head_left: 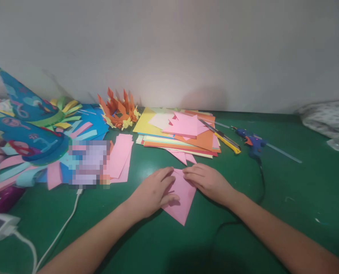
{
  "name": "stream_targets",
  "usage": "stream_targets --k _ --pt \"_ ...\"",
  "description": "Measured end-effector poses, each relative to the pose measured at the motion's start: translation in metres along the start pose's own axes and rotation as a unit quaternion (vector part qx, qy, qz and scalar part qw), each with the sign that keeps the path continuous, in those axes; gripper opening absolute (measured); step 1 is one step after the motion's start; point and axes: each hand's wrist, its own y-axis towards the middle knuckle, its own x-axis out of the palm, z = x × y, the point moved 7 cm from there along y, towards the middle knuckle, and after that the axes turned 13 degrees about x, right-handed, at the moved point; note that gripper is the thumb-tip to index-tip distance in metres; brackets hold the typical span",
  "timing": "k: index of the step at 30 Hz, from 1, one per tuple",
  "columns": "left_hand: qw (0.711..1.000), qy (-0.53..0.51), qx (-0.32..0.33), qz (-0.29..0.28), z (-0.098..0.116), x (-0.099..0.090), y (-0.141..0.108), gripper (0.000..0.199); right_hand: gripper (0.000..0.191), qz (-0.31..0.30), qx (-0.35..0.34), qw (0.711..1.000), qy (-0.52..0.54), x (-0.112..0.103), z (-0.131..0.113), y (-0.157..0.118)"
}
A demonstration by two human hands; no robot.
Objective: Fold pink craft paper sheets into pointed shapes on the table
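Note:
A folded pink paper [182, 198] lies on the green table [146, 243], with one pointed corner toward me. My left hand [156, 190] rests on its left side, fingertips at the top edge and thumb over the paper. At the upper right corner, the fingers of my right hand [207, 182] are pressed together on the paper's edge. Just beyond my hands, small pink pieces [177, 155] stick out from under a stack of coloured paper [183, 144].
A yellow cutter [228, 142] leans on the stack's right side. Farther right lies a blue glue gun [250, 142] with its black cable. An orange paper crown [119, 112], pink sheets [120, 158] and blue cone hats [38, 140] are at left.

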Motion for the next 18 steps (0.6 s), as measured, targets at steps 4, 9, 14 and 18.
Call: stream_targets --k 4,9,14,18 --pt "1.0 0.012 0.004 -0.001 0.0014 0.0006 0.0009 0.048 0.025 -0.006 -0.004 1.0 0.002 -0.0005 -0.0002 0.0012" --pt "1.0 0.02 0.012 0.002 0.0028 -0.001 0.0026 0.047 0.026 -0.007 -0.002 1.0 0.002 0.0001 0.0004 0.0016" --pt "1.0 0.022 0.013 0.015 0.0038 -0.0017 0.0036 0.045 0.025 -0.006 0.0 1.0 -0.003 0.0007 0.0008 0.0016" --pt "0.999 0.025 0.003 0.027 0.0038 -0.0009 0.0029 0.043 0.024 0.002 -0.005 1.0 -0.005 -0.0007 0.0004 0.0016"
